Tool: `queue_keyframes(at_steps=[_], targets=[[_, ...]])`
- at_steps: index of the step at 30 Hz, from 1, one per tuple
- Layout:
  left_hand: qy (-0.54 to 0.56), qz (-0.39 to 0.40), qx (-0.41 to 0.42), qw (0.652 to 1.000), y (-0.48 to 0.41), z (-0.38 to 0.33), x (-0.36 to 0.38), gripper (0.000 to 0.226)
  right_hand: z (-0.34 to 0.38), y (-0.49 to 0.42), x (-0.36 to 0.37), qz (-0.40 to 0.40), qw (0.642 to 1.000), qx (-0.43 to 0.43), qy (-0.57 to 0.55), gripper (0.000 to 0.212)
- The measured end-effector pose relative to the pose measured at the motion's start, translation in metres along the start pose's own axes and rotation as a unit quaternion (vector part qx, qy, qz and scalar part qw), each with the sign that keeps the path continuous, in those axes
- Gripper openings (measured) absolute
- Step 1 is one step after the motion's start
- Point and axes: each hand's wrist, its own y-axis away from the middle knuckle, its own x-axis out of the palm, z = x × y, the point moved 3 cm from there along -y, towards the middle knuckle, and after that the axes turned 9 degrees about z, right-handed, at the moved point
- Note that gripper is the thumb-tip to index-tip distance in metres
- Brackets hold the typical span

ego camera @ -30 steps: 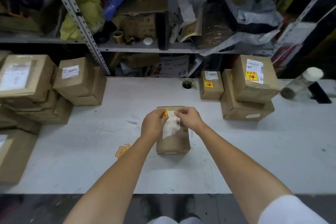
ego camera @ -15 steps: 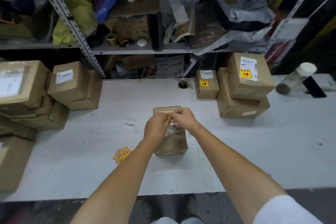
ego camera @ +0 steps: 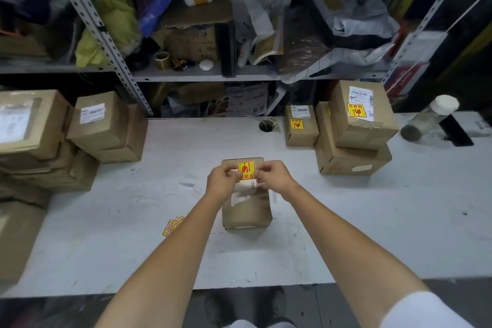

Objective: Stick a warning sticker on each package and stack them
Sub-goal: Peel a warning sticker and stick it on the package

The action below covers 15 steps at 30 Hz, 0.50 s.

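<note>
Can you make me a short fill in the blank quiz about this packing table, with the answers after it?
1. Both hands hold a yellow and red ____ over the box in the middle of the table.
2. The boxes already stickered sit on the person's ____ side.
3. Spare stickers lie on the table beside the ____ forearm.

Answers: sticker; right; left

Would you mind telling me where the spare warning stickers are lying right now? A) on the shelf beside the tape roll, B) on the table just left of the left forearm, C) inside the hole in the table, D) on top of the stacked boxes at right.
B: the small pile of yellow-and-red spare stickers lies flat on the white table, close to the left of the left forearm.
</note>
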Motion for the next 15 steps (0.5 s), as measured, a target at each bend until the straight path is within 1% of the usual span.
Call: queue_keyframes(at_steps=[3,6,8,9,12,14,15], targets=[[0.035,0.006,0.004,0.999,-0.002,-0.004,0.002,0.016,-0.003,0.001,-0.002,0.018,1.000,0.008,0.019,0.012],[0.023,0.017,0.022,0.999,-0.002,-0.008,-0.001,0.018,-0.002,-0.001,-0.008,0.011,1.000,0.001,0.027,0.018],[0.022,0.036,0.019,0.999,-0.003,-0.010,-0.002,0.020,0.001,-0.001,-0.012,0.007,1.000,-0.007,0.014,0.026],[0.021,0.047,0.013,0.999,-0.003,-0.011,-0.001,0.022,0.003,-0.002,-0.013,0.009,1.000,-0.012,0.018,0.026],[0.009,0.065,0.019,0.998,-0.003,-0.017,0.001,0.022,0.009,0.000,-0.010,0.027,0.998,-0.026,0.057,0.017],[0.006,0.067,0.026,0.997,-0.002,-0.021,0.001,0.022,0.010,0.001,-0.005,0.037,0.996,-0.027,0.075,0.005],[0.004,0.066,0.030,0.997,-0.001,-0.022,0.001,0.024,0.011,0.001,-0.004,0.038,0.996,-0.027,0.075,0.005]])
